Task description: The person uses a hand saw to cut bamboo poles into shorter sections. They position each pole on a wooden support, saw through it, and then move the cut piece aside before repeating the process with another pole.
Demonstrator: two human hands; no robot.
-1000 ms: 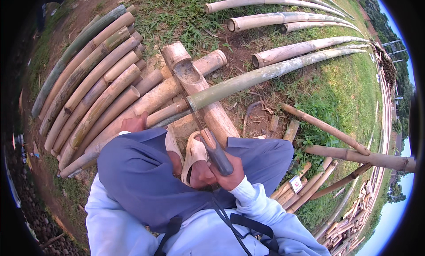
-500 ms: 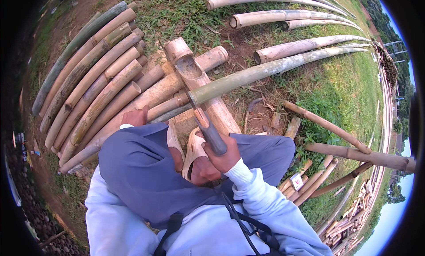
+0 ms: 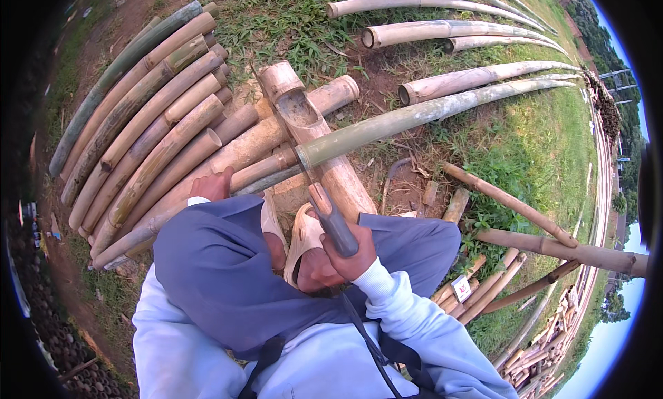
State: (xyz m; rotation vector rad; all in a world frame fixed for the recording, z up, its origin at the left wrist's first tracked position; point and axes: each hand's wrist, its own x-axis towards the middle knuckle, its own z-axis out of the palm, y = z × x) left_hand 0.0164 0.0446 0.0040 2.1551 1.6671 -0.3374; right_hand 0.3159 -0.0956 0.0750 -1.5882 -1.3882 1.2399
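Observation:
My right hand (image 3: pixel 352 254) is wrapped round the dark handle of a handsaw (image 3: pixel 335 223). Its thin blade lies across a bamboo pole (image 3: pixel 394 126), right at the point where the pale green length on the right meets a browner section on the left. This pole rests over a notched bamboo support (image 3: pixel 338 174). Close to my left knee, my left hand (image 3: pixel 213 185) grips the brown section of the same pole, its fingers partly hidden behind the knee.
Several cut bamboo lengths (image 3: pixel 148 109) lie side by side at the left. Long poles (image 3: pixel 463 74) stretch away at the upper right. Crossed bamboo bars (image 3: pixel 552 244) stand at the right, with short pieces and a small white card (image 3: pixel 461 287) beside them. My sandalled feet (image 3: pixel 304 237) are below the support.
The saw has slid slightly back toward me, its handle lower and nearer my body. My left hand stays on the pole.

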